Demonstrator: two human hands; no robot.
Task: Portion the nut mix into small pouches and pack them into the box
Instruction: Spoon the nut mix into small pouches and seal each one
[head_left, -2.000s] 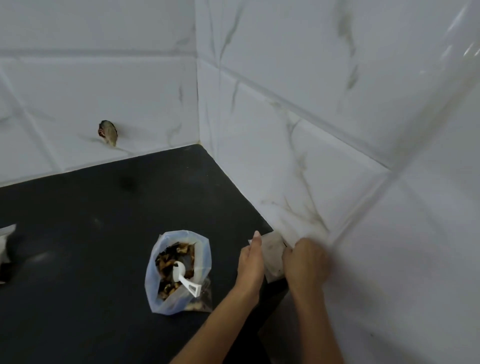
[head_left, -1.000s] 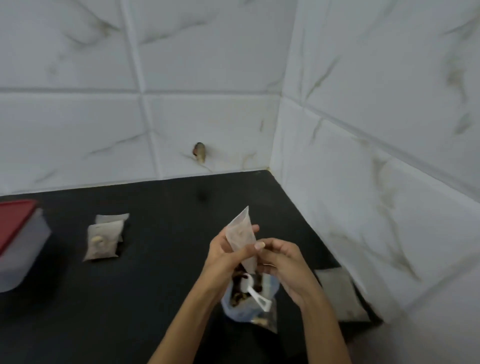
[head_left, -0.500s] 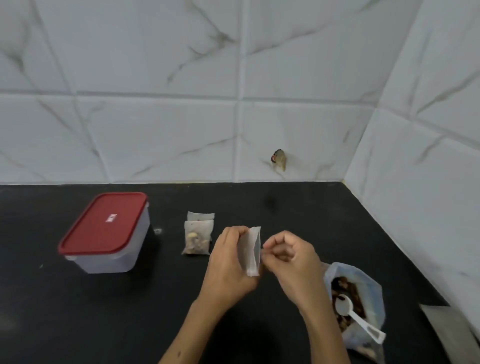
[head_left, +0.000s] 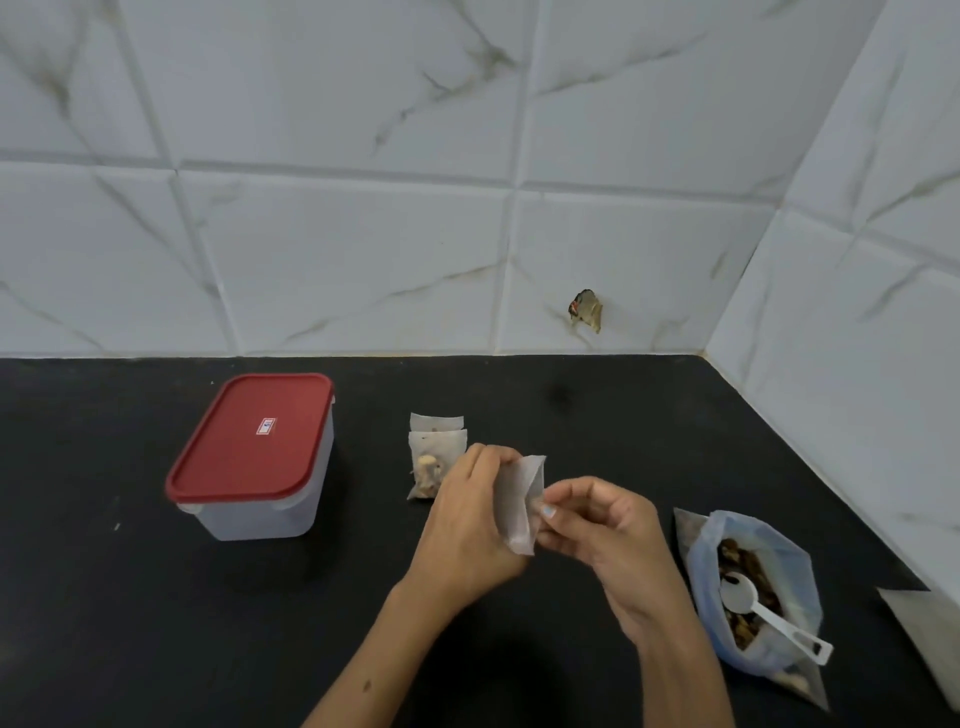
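Head view: left hand (head_left: 470, 525) wrapped round an empty pouch (head_left: 519, 501), fingers curled behind it, holding it upright above the worktop (head_left: 130, 623). Right hand (head_left: 602, 525) pinching the pouch's near edge between thumb and fingertips — probably teasing the mouth apart so nuts can go in. Held mid-air and close to the nut bag (head_left: 756, 592), likely to keep the scoop's trip short. Bag standing open at the right, mouth rolled wide, spoon (head_left: 769, 616) resting in the mix with handle out over the rim — ready to grab. Two filled pouches (head_left: 434, 457) lying flat and overlapping just behind the left hand, parked between the bag and the box (head_left: 260, 462). Box at the left, red lid (head_left: 252, 436) on, so nothing packed yet as far as can be judged. More flat packets (head_left: 930, 634) at the far right edge by the wall, partly cut off.
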